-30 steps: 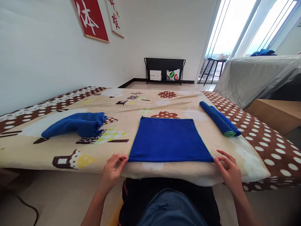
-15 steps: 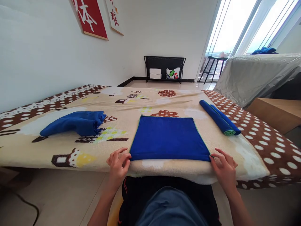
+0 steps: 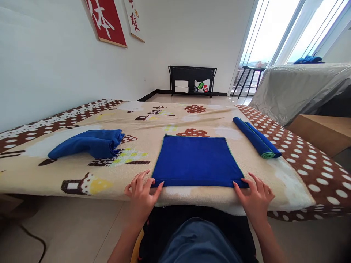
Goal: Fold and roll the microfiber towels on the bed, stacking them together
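Note:
A blue towel [image 3: 196, 159] with green edging lies spread flat in front of me, with a narrow folded strip along its near edge. My left hand [image 3: 142, 190] grips that strip at the near left corner, thumb at the front edge and index finger on top. At the near right corner my right hand [image 3: 253, 193] holds the same strip in a like way. To the right rests a rolled blue towel [image 3: 257, 138], its green-edged spiral end facing me. On the left sits a loosely bunched blue cloth [image 3: 87, 142].
Everything lies on a cream patterned blanket [image 3: 131, 126] with brown dotted borders. Beyond stands a black rack [image 3: 192, 75] by the wall. A cardboard box [image 3: 320, 131] and a sheet-covered piece of furniture [image 3: 298, 84] are at the right, near a black stool [image 3: 252, 76].
Both thumbs have slid inward along the towel's near edge, and the fingers have moved from pinching the corners to resting over the folded strip. The other cloths have not moved.

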Motion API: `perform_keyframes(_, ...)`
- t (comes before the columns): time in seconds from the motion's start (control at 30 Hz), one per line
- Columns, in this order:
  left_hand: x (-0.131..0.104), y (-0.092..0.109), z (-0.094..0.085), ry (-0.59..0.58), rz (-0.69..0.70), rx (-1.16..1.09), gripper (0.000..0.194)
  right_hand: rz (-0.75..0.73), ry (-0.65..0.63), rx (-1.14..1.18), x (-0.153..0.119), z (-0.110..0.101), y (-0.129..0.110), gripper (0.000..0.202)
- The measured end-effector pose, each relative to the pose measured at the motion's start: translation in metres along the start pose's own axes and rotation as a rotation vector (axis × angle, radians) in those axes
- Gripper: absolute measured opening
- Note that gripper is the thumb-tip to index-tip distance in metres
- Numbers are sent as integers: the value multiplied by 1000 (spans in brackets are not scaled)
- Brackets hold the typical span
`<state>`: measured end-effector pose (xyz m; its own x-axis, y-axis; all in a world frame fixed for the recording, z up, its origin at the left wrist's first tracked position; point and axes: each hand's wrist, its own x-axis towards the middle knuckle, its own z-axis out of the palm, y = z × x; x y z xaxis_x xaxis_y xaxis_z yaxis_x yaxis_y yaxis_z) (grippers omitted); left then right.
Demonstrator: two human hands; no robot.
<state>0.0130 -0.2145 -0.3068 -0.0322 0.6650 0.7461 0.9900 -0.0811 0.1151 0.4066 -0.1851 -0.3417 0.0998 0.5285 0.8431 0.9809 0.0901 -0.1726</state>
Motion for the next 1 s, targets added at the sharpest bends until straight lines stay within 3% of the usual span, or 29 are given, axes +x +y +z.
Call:
perform_keyframes(0.1, -5, 11, 1, 55, 55, 23, 4, -3, 27, -19, -5, 3, -18, 16)
perform_keyframes(0.3, -18, 20, 15, 33, 205, -188, 32, -70, -37, 242, -24, 3, -41, 26)
perform_keyframes(0.43, -23, 21, 19, -16, 171, -277, 38, -16, -126, 226, -28, -5, -49, 27)
perform_keyframes(0.57, -26, 41, 17, -67, 182, -282, 46, -11, -158, 217, -28, -9, -66, 32)
perform_keyframes(0.67, -27, 66, 15, -167, 306, -321, 58, -83, -188, 265, -31, -9, -87, 42)
perform_keyframes(0.8, -26, 90, 14, -300, 458, -309, 65, -217, -317, 366, -36, -11, -114, 59)
perform_keyframes(1.0, -23, 90, 16, -320, 508, -291, 65, -336, -393, 400, -33, -9, -122, 63)
